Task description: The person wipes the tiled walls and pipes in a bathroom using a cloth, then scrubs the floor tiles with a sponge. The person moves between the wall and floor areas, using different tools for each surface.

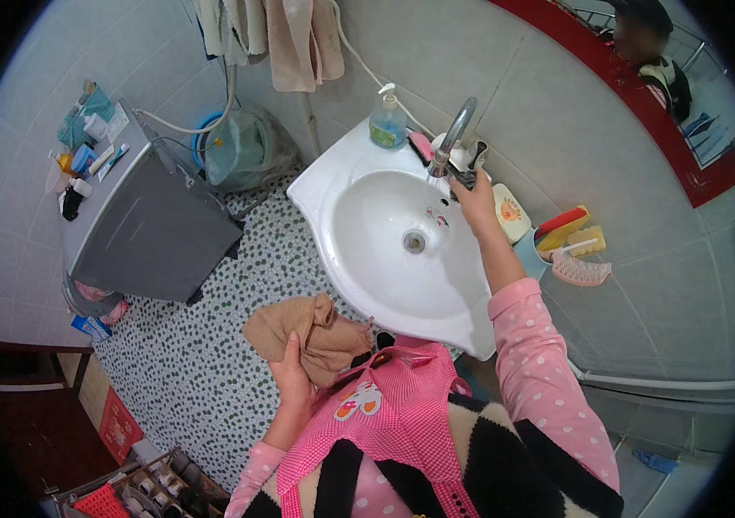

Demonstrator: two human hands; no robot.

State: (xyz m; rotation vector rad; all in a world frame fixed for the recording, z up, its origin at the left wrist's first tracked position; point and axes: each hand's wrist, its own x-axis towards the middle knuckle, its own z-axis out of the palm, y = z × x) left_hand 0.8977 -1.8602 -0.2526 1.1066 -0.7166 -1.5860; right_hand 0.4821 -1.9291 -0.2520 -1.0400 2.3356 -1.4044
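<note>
My left hand [295,375] grips a crumpled tan cloth [309,333] low in front of the basin, its thumb on top of the fabric. At the back of the white washbasin [367,259], my right hand [472,194] reaches beside the chrome faucet [456,133]. Its fingers are around a dark item [461,176] behind the spout; what this is and how firmly it is held cannot be made out. The drain [414,241] shows in the bowl. A soap dispenser [388,123] with blue liquid and a pink-backed brush [420,146] are left of the faucet.
A soap box [511,210] and a cup [530,251] with combs stand along the basin's right side. Towels [302,45] hang above a lined bucket [244,152]. A grey washing machine [153,220] carries toiletries at left. A shoe rack [160,485] is at bottom left; a red-framed mirror [639,97] hangs upper right.
</note>
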